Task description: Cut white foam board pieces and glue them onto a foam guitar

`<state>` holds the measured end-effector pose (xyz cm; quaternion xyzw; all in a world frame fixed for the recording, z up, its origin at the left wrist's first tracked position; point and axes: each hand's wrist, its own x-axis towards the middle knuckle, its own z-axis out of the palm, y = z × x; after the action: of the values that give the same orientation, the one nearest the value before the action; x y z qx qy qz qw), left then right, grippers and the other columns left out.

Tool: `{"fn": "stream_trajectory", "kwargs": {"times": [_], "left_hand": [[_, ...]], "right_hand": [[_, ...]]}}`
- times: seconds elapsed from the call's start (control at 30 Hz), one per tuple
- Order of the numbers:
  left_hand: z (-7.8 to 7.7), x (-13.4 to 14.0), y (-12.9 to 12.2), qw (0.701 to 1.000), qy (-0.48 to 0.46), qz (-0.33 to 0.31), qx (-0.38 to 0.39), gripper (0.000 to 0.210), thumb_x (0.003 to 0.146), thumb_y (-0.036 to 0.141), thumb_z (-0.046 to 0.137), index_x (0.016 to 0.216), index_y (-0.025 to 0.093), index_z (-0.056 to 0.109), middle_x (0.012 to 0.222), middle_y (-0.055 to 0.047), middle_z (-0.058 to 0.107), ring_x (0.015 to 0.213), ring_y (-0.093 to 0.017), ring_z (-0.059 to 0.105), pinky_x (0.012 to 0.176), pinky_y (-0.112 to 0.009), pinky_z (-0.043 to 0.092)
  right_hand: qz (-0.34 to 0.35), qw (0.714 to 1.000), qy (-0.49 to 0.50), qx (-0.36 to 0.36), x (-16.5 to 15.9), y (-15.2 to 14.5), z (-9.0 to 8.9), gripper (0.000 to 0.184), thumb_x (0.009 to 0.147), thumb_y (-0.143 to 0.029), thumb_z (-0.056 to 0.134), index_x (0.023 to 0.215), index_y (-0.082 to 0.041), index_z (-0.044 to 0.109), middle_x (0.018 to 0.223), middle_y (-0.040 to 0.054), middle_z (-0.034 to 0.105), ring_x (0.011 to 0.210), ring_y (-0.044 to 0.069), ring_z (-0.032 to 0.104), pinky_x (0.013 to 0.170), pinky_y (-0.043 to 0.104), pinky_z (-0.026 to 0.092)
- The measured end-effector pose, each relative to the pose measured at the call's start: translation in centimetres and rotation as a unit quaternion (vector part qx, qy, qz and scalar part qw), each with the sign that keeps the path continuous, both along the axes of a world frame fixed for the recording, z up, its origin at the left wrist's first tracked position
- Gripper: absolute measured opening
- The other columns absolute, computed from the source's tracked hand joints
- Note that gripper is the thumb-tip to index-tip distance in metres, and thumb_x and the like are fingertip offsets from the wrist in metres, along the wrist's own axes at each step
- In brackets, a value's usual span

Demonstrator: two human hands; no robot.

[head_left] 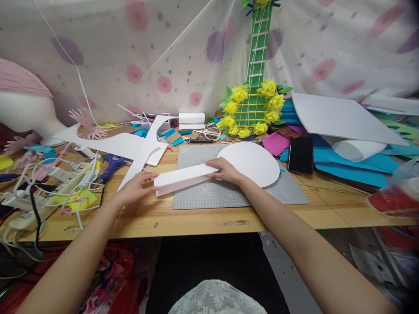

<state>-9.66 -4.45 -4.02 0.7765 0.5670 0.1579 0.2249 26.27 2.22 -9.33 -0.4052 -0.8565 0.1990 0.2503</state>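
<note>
A long white box-shaped piece (183, 178), apparently paper or foam board, lies slanted near the table's front. My left hand (139, 188) pinches its left end between thumb and fingers. Farther along, my right hand (225, 170) grips the right end, fingers over the top and thumb at the near side. A white round disc (253, 163) lies flat on the grey cutting mat (209, 196), just behind my right hand. Whether the box touches or joins the disc is hidden by that hand. White cut-out sheet scraps (131, 146) spread behind my left hand.
A green guitar-shaped decoration with yellow flowers (257, 78) stands at the back. Scissors (212, 133) lie among scraps. A blue glue gun (113, 165) and a power strip (49, 196) with tangled cables sit left. A phone (300, 155) and white sheets (343, 117) are right.
</note>
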Motion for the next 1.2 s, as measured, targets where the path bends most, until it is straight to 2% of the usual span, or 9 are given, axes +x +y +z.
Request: {"fn": "stream_trajectory", "kwargs": {"times": [0.1, 0.2, 0.33, 0.53, 0.7, 0.97, 1.1, 1.2], "left_hand": [[0.9, 0.6, 0.4, 0.996, -0.024, 0.076, 0.027, 0.055, 0.075, 0.063, 0.039, 0.1, 0.021, 0.063, 0.104, -0.005, 0.063, 0.093, -0.021, 0.056, 0.082, -0.03, 0.042], [1.6, 1.8, 1.0, 0.987, 0.001, 0.153, 0.045, 0.059, 0.081, 0.063, 0.023, 0.074, 0.019, 0.063, 0.08, -0.004, 0.065, 0.078, -0.021, 0.057, 0.07, -0.029, 0.042], [2.2, 3.4, 1.7, 0.975, 0.037, 0.217, 0.026, 0.062, 0.083, 0.059, 0.016, 0.051, 0.02, 0.052, 0.056, -0.005, 0.057, 0.061, -0.021, 0.055, 0.059, -0.03, 0.038], [1.5, 3.8, 2.1, 0.98, 0.027, 0.197, 0.027, 0.051, 0.081, 0.054, 0.024, 0.05, 0.02, 0.046, 0.054, -0.005, 0.056, 0.058, -0.02, 0.054, 0.056, -0.029, 0.037], [0.7, 3.1, 2.1, 0.979, 0.018, 0.202, 0.003, 0.051, 0.081, 0.056, 0.024, 0.053, 0.02, 0.048, 0.056, -0.006, 0.057, 0.061, -0.021, 0.055, 0.058, -0.028, 0.038], [0.4, 2.6, 1.9, 0.979, 0.004, 0.203, -0.028, 0.054, 0.08, 0.058, 0.026, 0.051, 0.019, 0.05, 0.052, -0.005, 0.054, 0.059, -0.021, 0.053, 0.056, -0.029, 0.037], [-0.2, 2.1, 1.8, 0.98, -0.026, 0.194, -0.031, 0.05, 0.077, 0.06, 0.031, 0.057, 0.019, 0.052, 0.057, -0.003, 0.056, 0.06, -0.019, 0.052, 0.057, -0.028, 0.036], [-0.9, 1.7, 1.9, 0.984, -0.065, 0.165, -0.019, 0.041, 0.075, 0.056, 0.04, 0.065, 0.019, 0.052, 0.061, 0.0, 0.056, 0.061, -0.016, 0.051, 0.059, -0.026, 0.038]], "right_hand": [[-0.054, 0.99, 0.109, -0.066, 0.1, -0.3, 0.0, 0.036, 0.08, -0.043, 0.054, 0.109, -0.024, 0.063, 0.114, 0.0044, 0.062, 0.107, 0.021, 0.053, 0.097, 0.039, 0.034], [-0.106, 0.972, 0.175, -0.118, 0.2, -0.6, 0.2, 0.036, 0.081, -0.039, 0.05, 0.111, -0.022, 0.06, 0.106, 0.0033, 0.064, 0.092, 0.019, 0.059, 0.085, 0.035, 0.043], [-0.118, 0.966, 0.206, -0.104, 0.5, -0.5, 0.2, 0.039, 0.078, -0.037, 0.054, 0.112, -0.02, 0.058, 0.109, 0.0036, 0.062, 0.099, 0.02, 0.056, 0.09, 0.035, 0.04], [-0.111, 0.953, 0.256, -0.116, 0.7, -0.1, -0.2, 0.035, 0.078, -0.037, 0.054, 0.109, -0.021, 0.059, 0.11, 0.0036, 0.061, 0.104, 0.02, 0.054, 0.094, 0.036, 0.038], [-0.097, 0.956, 0.245, -0.132, 0.6, -0.2, -0.2, 0.036, 0.077, -0.037, 0.055, 0.108, -0.02, 0.059, 0.107, 0.0036, 0.063, 0.099, 0.019, 0.056, 0.09, 0.035, 0.041], [-0.096, 0.953, 0.251, -0.14, 0.6, -0.2, -0.2, 0.035, 0.078, -0.038, 0.053, 0.106, -0.019, 0.06, 0.105, 0.0032, 0.064, 0.097, 0.019, 0.057, 0.087, 0.034, 0.042], [-0.098, 0.951, 0.252, -0.149, 0.6, -0.2, -0.2, 0.033, 0.079, -0.039, 0.051, 0.103, -0.019, 0.061, 0.1, 0.0032, 0.065, 0.094, 0.019, 0.057, 0.085, 0.034, 0.043], [-0.099, 0.95, 0.256, -0.148, 0.5, -0.2, -0.4, 0.032, 0.078, -0.038, 0.051, 0.102, -0.019, 0.062, 0.1, 0.0032, 0.065, 0.094, 0.019, 0.057, 0.086, 0.034, 0.042]]}}
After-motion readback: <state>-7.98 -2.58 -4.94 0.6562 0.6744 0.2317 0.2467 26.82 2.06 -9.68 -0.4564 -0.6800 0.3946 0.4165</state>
